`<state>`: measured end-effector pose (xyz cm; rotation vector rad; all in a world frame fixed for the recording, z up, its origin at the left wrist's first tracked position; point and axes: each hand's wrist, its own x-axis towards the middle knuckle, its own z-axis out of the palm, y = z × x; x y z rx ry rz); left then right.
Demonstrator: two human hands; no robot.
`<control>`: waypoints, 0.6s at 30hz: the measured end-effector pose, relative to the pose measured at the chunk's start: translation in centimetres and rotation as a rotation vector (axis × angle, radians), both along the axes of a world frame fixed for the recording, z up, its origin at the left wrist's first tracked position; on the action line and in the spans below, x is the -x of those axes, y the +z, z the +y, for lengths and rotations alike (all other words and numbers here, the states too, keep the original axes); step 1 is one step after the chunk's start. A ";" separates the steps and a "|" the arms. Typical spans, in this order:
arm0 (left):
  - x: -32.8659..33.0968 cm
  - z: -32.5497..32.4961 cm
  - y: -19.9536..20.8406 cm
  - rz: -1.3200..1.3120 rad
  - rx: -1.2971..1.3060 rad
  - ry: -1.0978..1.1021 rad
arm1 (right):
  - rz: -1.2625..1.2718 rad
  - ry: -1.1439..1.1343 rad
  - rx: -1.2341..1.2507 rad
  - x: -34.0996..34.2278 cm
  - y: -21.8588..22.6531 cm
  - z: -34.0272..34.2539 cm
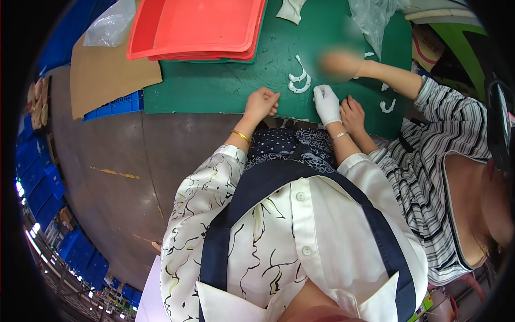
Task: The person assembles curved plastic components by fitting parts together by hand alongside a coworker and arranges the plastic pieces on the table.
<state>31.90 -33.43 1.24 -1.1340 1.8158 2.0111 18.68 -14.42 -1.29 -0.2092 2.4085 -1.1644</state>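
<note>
My bare left hand (262,103), with a gold bangle at its wrist, rests at the near edge of the green table, its fingers curled in and nothing visible in them. My right hand (326,105) wears a white glove. Its fingers are drawn together over the tabletop, and whatever they may hold is hidden. Just beyond and left of the glove lies a white U-shaped piece (300,87). Another white curved piece (299,64) lies behind it, close to or touching it; both look like small plastic parts.
At my right sits a person in a striped top, one hand (352,114) beside my glove and the other, blurred, farther over the table (214,88). More white pieces (387,105) lie near them. Stacked red trays (193,56), cardboard (110,75) and a plastic bag (375,21) stand around.
</note>
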 end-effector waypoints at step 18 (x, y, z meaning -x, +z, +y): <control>-1.1 -1.1 -0.2 -0.063 0.056 0.020 | 0.381 0.707 -0.323 0.4 5.9 -4.2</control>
